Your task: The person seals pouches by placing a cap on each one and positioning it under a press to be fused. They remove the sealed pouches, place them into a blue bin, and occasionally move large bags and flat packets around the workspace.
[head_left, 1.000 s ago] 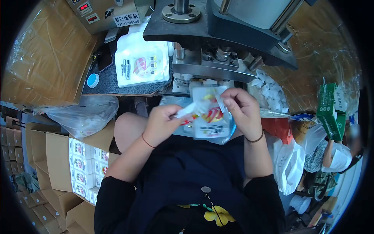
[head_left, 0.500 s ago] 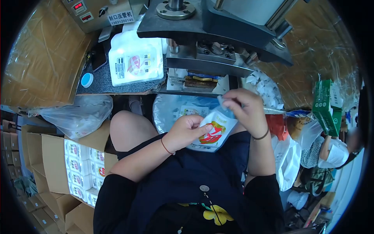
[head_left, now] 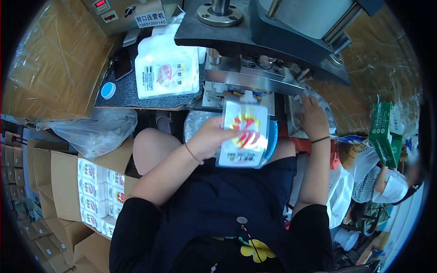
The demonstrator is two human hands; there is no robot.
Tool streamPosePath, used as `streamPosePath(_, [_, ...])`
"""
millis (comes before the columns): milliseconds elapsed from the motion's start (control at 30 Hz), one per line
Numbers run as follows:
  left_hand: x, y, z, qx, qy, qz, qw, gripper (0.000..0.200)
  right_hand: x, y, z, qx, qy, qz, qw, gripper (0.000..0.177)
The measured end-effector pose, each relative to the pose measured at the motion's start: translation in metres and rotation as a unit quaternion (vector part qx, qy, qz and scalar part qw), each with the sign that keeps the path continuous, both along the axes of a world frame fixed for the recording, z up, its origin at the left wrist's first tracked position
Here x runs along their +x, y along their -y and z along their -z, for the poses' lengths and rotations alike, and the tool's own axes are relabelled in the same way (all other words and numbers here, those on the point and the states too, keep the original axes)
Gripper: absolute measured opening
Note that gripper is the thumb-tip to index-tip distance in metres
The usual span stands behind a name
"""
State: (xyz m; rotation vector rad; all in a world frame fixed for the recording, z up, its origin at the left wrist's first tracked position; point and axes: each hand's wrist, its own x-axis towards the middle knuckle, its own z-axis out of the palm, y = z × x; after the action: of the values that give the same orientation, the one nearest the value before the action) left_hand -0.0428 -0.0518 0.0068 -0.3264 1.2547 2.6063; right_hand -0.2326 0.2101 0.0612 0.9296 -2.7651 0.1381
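Pouch (head_left: 243, 134) now up from lap, centre frame, top just under press head (head_left: 255, 75); left hand (head_left: 207, 139) grip closed on its left edge. Right hand (head_left: 314, 116) now on pile of white pieces (head_left: 331, 118), centre right; grip state cannot tell. Risk: one-sided hold, pouch tilts, crooked seal; fingers close to press.

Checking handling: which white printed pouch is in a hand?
The white printed plastic pouch gripped by the left hand, upright below the grey metal press; the other pouches lie on the grey mat.
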Motion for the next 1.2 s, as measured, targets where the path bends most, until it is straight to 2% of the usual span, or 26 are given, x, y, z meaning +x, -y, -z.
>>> streamPosePath(33, [-0.006,0.007,-0.003,-0.001,0.005,-0.017,1.000,0.030,-0.003,0.002,0.001,0.018,0.019,0.014,1.000,0.037])
streamPosePath(133, [-0.014,0.015,-0.004,-0.021,0.023,-0.011,0.999,0.032,-0.012,0.002,0.016,-0.030,0.008,-0.020,0.999,0.035])
streamPosePath(167, [-0.015,0.019,0.006,-0.166,-0.015,-0.054,0.985,0.035,-0.011,0.001,0.019,-0.045,0.008,-0.032,0.998,0.033])
streamPosePath(200, [-0.015,0.024,0.022,-0.305,-0.050,-0.096,0.946,0.038,-0.010,0.000,0.020,-0.063,-0.013,-0.042,0.997,0.030])
streamPosePath(233, [-0.014,0.028,0.020,-0.436,-0.086,-0.135,0.886,0.041,-0.011,-0.002,0.020,-0.079,-0.035,-0.051,0.995,0.028])
streamPosePath(267, [-0.011,0.042,0.014,-0.455,-0.063,-0.209,0.863,0.047,-0.009,-0.007,0.020,-0.093,-0.055,-0.057,0.992,0.026])
streamPosePath(300, [-0.010,0.064,-0.001,-0.585,-0.104,-0.264,0.759,0.051,-0.009,-0.012,0.020,-0.132,-0.058,-0.073,0.987,0.021])
streamPosePath(333, [-0.008,0.086,-0.017,-0.702,-0.111,-0.329,0.622,0.056,-0.010,-0.015,0.019,-0.171,-0.062,-0.091,0.979,0.017])
streamPosePath(367, [-0.005,0.104,-0.022,-0.858,-0.170,-0.342,0.342,0.059,-0.011,-0.016,0.018,-0.211,-0.065,-0.110,0.969,0.013])
streamPosePath(433, [0.014,0.109,-0.011,-0.908,-0.181,-0.210,0.314,0.053,-0.003,-0.020,0.020,-0.296,-0.003,-0.067,0.953,0.009])
streamPosePath(500, [0.030,0.109,0.004,-0.899,-0.208,-0.151,0.354,0.043,0.006,-0.021,0.020,-0.374,0.069,-0.044,0.924,0.010])
streamPosePath(567, [0.046,0.104,0.017,-0.835,-0.249,-0.161,0.464,0.033,0.026,-0.012,0.018,-0.444,0.153,-0.039,0.882,0.015])
streamPosePath(600, [0.054,0.097,0.013,-0.776,-0.182,-0.198,0.571,0.028,0.038,-0.002,0.010,-0.371,0.117,-0.061,0.919,0.015])
streamPosePath(633, [0.060,0.089,0.006,-0.701,-0.111,-0.231,0.666,0.026,0.054,0.014,0.001,-0.367,0.136,-0.100,0.915,0.013])
streamPosePath(667, [0.055,0.071,-0.005,-0.414,-0.096,-0.283,0.860,0.022,0.062,0.024,0.002,-0.352,0.176,-0.117,0.912,0.012])
streamPosePath(700, [0.054,0.065,-0.004,-0.418,-0.092,-0.241,0.871,0.020,0.069,0.034,0.014,-0.361,0.203,-0.136,0.900,0.011])
streamPosePath(767, [0.055,0.055,-0.002,-0.425,-0.083,-0.158,0.888,0.017,0.080,0.056,0.006,-0.388,0.254,-0.204,0.862,0.021])
streamPosePath(900, [0.047,0.019,-0.017,-0.420,-0.106,-0.115,0.894,0.018,0.085,0.080,-0.030,-0.400,0.250,-0.243,0.848,0.016])
streamPosePath(933, [0.046,0.014,-0.011,-0.383,-0.101,-0.080,0.914,0.020,0.085,0.082,-0.034,-0.402,0.258,-0.244,0.844,0.015])
streamPosePath(1033, [0.043,-0.003,-0.003,-0.287,-0.130,-0.075,0.946,0.023,0.072,0.075,-0.037,-0.295,0.175,-0.287,0.894,0.015])
streamPosePath(1067, [0.044,-0.008,-0.004,-0.209,-0.095,-0.057,0.972,0.027,0.065,0.065,-0.039,-0.263,0.194,-0.294,0.898,0.017])
streamPosePath(1200, [0.043,-0.021,-0.004,-0.110,-0.065,0.043,0.991,0.027,0.063,0.044,-0.040,-0.217,0.345,-0.272,0.872,0.021])
